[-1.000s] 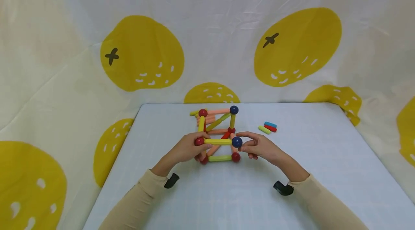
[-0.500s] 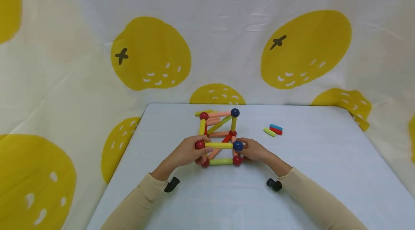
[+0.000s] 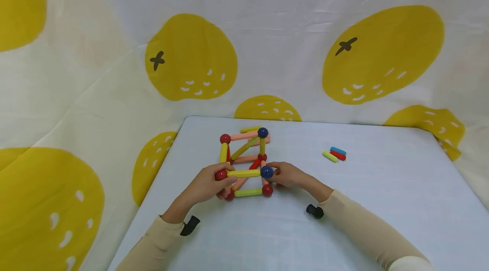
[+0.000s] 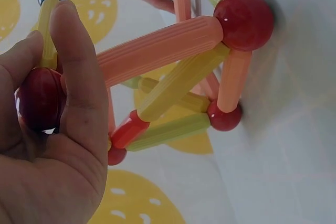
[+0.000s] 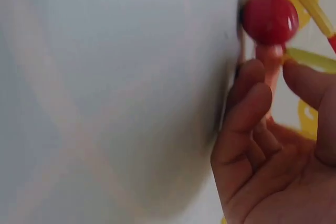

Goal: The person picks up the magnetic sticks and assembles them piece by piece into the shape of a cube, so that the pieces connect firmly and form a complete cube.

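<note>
A box-shaped frame of coloured rods and balls stands on the table. My left hand grips the red ball at its upper front left corner, fingers and thumb round it. From there a yellow rod runs across to a dark blue ball. Low on the right side, my right hand pinches a salmon rod just behind the lower front red ball. Diagonal yellow and red rods brace the sides, and a second blue ball tops the far right corner.
Three short loose rods, one being a red rod, lie to the right on the white table. A loose yellow rod and some salmon rods lie behind the frame. A lemon-patterned cloth hangs behind the table.
My right hand has gone from beside the front blue ball down to the lower right rod. The whole frame has shifted left across the table, with my left hand still on its corner ball.
</note>
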A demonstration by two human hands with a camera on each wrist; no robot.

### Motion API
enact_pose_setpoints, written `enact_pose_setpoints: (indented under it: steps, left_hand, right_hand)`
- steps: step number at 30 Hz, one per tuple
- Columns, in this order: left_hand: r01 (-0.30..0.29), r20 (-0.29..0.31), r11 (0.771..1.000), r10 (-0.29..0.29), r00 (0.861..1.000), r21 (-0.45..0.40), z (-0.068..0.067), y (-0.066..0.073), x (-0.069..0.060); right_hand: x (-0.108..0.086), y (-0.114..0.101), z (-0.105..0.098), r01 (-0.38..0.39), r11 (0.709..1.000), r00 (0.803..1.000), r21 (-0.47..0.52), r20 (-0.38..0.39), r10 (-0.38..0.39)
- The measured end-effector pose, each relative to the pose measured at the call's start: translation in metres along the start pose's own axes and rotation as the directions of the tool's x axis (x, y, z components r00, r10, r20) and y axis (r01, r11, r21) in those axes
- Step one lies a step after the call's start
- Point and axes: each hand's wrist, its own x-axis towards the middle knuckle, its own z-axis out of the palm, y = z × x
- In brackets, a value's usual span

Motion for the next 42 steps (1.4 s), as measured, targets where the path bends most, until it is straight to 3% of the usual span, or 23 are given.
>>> enact_pose_setpoints:
  steps: [3,7,9,13,16,19,27,31,34,38,42]
  left_hand:
    - [0.004,-0.003,1.000,-0.004,1.000,-0.008,0.000,0.000,0.000]
    - [-0.008,-0.004,1.000,0.008,1.000,-0.014,0.001,0.001,0.000]
    - [-0.008,-0.007,1.000,0.007,1.000,-0.022,0.001,0.001,-0.001]
    - [-0.003,-0.019,0.999,0.002,1.000,-0.032,0.001,-0.002,-0.002]
    - [-0.009,-0.015,0.999,0.008,1.000,-0.044,0.000,-0.005,-0.003]
    - [-0.014,-0.002,0.998,0.014,1.000,-0.068,0.000,-0.006,-0.003]
    - [-0.004,0.008,0.996,0.005,1.000,-0.084,-0.004,-0.004,-0.003]
    - [0.004,0.013,0.996,-0.003,1.000,-0.085,-0.003,-0.001,-0.002]
    - [0.000,0.009,0.997,0.001,1.000,-0.077,-0.002,0.001,-0.002]
    - [-0.017,-0.008,0.998,0.016,1.000,-0.064,-0.002,0.001,-0.002]
    - [-0.013,-0.017,0.998,0.012,1.000,-0.061,-0.002,-0.001,-0.001]
  right_hand:
    - [0.009,0.009,-0.020,-0.014,1.000,1.000,0.028,0.022,0.014]
    - [0.023,0.023,-0.052,-0.072,0.982,0.997,0.173,0.010,0.071]
    - [0.031,0.028,-0.065,-0.102,0.953,0.995,0.286,0.024,0.100]
    - [0.050,0.031,-0.079,-0.162,0.864,0.986,0.476,0.048,0.159]
    - [0.065,0.029,-0.079,-0.185,0.820,0.982,0.541,0.063,0.180]
    - [0.079,0.025,-0.074,-0.193,0.801,0.981,0.567,0.087,0.175]
    - [0.106,0.003,-0.065,-0.167,0.818,0.984,0.551,0.046,0.170]
    - [0.109,-0.001,-0.064,-0.163,0.824,0.984,0.543,0.033,0.174]
    - [0.109,-0.001,-0.065,-0.161,0.812,0.983,0.561,0.018,0.182]
    - [0.102,0.005,-0.067,-0.157,0.759,0.978,0.632,-0.005,0.207]
    - [0.083,0.019,-0.068,-0.157,0.646,0.981,0.747,0.040,0.192]
